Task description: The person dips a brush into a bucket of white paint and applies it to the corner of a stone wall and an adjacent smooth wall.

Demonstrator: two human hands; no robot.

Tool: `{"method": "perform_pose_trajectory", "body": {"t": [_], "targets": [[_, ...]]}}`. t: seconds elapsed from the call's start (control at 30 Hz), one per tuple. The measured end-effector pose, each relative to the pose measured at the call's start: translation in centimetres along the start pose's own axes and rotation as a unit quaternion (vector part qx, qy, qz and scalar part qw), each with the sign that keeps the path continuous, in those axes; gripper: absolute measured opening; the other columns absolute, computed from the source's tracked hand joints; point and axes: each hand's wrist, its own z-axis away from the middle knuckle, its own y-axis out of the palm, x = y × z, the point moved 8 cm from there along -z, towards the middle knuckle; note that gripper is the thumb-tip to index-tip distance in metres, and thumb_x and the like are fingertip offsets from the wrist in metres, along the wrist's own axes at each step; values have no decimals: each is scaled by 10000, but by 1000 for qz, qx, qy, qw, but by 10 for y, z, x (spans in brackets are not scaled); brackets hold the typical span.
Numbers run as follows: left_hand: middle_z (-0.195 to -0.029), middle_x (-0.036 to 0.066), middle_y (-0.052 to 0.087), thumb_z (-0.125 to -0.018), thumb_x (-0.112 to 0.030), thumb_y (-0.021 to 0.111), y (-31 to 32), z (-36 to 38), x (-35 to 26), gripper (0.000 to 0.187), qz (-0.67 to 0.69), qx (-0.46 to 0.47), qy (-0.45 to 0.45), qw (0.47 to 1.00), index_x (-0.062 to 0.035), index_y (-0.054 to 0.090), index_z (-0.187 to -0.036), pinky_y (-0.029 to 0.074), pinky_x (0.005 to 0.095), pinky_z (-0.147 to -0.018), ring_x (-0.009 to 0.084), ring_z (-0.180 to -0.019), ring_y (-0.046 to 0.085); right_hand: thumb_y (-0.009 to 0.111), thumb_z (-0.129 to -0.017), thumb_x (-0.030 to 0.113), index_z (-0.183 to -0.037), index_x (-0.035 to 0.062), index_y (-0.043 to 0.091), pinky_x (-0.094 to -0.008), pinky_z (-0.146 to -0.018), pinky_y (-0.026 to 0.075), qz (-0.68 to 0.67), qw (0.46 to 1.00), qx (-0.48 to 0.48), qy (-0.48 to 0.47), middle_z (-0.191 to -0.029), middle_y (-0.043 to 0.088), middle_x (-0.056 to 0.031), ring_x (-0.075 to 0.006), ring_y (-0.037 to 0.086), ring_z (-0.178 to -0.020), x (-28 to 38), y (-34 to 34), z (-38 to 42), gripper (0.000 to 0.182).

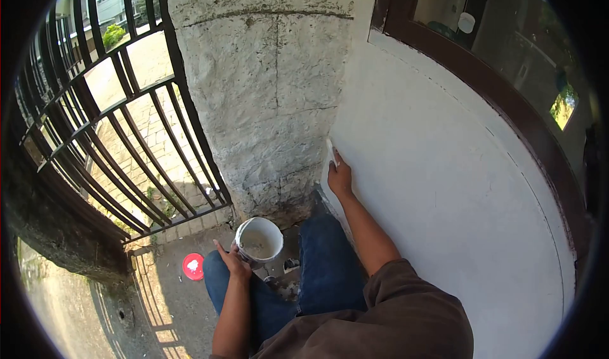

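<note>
My right hand (340,176) is closed around a thin white tool (332,150), whose end lies against the corner where the smooth white wall (431,162) meets the rough one (273,105). Low between my knees, my left hand (235,261) holds a white bucket (259,238) at its left side, tilted a little, with a greyish-white coating inside. The fingers under the bucket are partly hidden. A red lid (193,266) with a white blob on it lies on the ground left of my left knee.
A dark metal gate (127,108) stands at the left beside a dark, rough post (70,238). Above the smooth wall, a brown window frame (469,73) curves along the right. Dark blue trousers cover my bent knees.
</note>
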Motion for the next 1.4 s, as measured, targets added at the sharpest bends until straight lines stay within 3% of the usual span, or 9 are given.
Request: {"method": "perform_pose_trajectory", "body": {"t": [0.13, 0.33, 0.63, 0.7, 0.83, 1.17, 1.3, 1.37, 1.4], "targets": [[-1588, 182, 472, -829, -983, 291, 14, 11, -5, 1246, 2, 16, -2, 1000, 4, 401, -1583, 156, 644, -1237, 394, -1473, 395, 550, -1014, 53, -1533, 70, 507, -437, -1079, 481, -57, 996, -44, -54, -1383, 617, -304, -462, 588, -1295, 27, -18, -5, 522], [-1608, 184, 445, -827, -989, 276, -4, -1, 0, 1258, 7, -5, 14, 1000, 7, 393, -1587, 125, 654, -1238, 387, -1488, 370, 545, -983, 20, -1531, 49, 504, -506, -930, 541, 79, 986, 145, 29, -1225, 683, -309, -471, 675, -1092, -27, 39, 33, 550], [-1628, 225, 404, -818, -1001, 253, 1, 2, -2, 1294, 6, -1, 13, 1000, 15, 322, -1617, 65, 691, -1225, 411, -1520, 315, 572, -964, 47, -1522, 47, 521, -475, -773, 573, 33, 999, 12, -40, -991, 735, -219, -358, 707, -830, -70, 43, 0, 561], [-1630, 227, 401, -816, -1002, 249, 2, 7, -3, 1299, 1, -12, 11, 1000, 17, 315, -1619, 59, 696, -1222, 415, -1520, 313, 580, -967, 65, -1516, 18, 519, -416, -592, 541, -284, 902, 116, 304, -831, 660, -89, -193, 575, -642, -73, 42, 6, 554], [-1630, 224, 404, -816, -1004, 236, 0, 5, -3, 1306, 2, -10, 15, 1000, 24, 311, -1618, 56, 702, -1218, 415, -1516, 323, 549, -1021, 119, -1337, -2, 575, -321, -513, 426, -480, 783, 60, 392, -712, 428, 6, -116, 411, -588, -74, 44, -2, 339], [-1581, 211, 479, -831, -990, 243, -7, 2, 0, 1267, -22, -41, 15, 999, 9, 370, -1599, 134, 643, -1238, 405, -1496, 367, 540, -1049, 184, -1218, 39, 597, -330, -567, 428, -594, 667, 11, 449, -719, 419, -12, -143, 374, -571, -68, 75, 16, 230], [-1578, 201, 488, -836, -983, 255, -5, -2, 2, 1254, -20, 2, 5, 1000, 10, 383, -1592, 163, 618, -1243, 399, -1486, 387, 534, -1039, 140, -1371, 10, 525, -297, -510, 376, -574, 687, 7, 446, -729, 422, -4, -126, 348, -556, -57, 72, 23, 356], [-1570, 193, 499, -837, -980, 261, -7, -8, 5, 1238, -5, 18, 5, 1000, -3, 401, -1586, 158, 622, -1240, 392, -1479, 397, 538, -1030, 135, -1514, 46, 477, -307, -524, 436, -438, 830, 53, 342, -739, 414, -6, -116, 372, -561, -46, 65, 17, 496], [-1570, 193, 499, -837, -980, 261, -3, -5, 5, 1238, -6, 18, 6, 1000, -3, 401, -1586, 158, 622, -1240, 392, -1479, 397, 550, -1027, 137, -1603, 76, 403, -406, -568, 528, -361, 877, 68, 310, -767, 578, -63, -190, 556, -583, -55, 73, 15, 598]]}}
